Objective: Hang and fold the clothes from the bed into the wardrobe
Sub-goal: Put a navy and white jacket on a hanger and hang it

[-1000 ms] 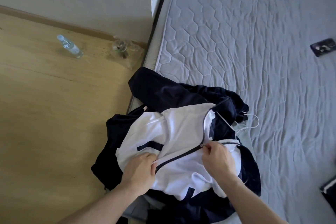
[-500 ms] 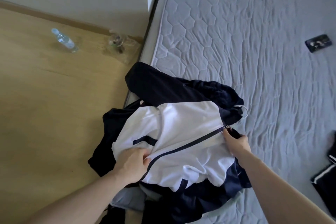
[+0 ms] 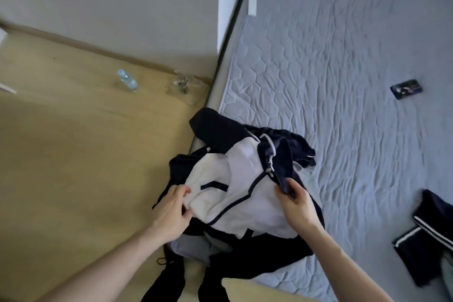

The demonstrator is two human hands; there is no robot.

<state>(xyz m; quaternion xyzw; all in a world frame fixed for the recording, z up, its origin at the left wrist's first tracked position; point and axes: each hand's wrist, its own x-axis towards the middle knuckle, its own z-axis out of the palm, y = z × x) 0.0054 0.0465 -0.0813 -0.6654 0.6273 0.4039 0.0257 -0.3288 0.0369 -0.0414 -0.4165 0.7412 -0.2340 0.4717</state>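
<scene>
A navy and white zip jacket (image 3: 245, 193) lies bunched over the left edge of the grey quilted bed (image 3: 343, 81), with dark parts hanging down toward the floor. Its zipper runs closed up the white front to the collar. My left hand (image 3: 172, 206) grips the white fabric at the jacket's left side. My right hand (image 3: 295, 200) pinches the dark navy collar edge on the right. The hanger seen earlier is hidden inside the jacket.
More dark clothes with white stripes (image 3: 426, 235) lie at the bed's right edge. A phone (image 3: 406, 89) rests on the bed. On the wooden floor (image 3: 73, 154) stand a water bottle (image 3: 127, 80) and a clear plastic wrapper (image 3: 183, 82) near the wall.
My right hand drew the zipper up to the collar, then moved back to grip the navy collar edge. My left hand shifted from the zipper's lower end to the white side fabric.
</scene>
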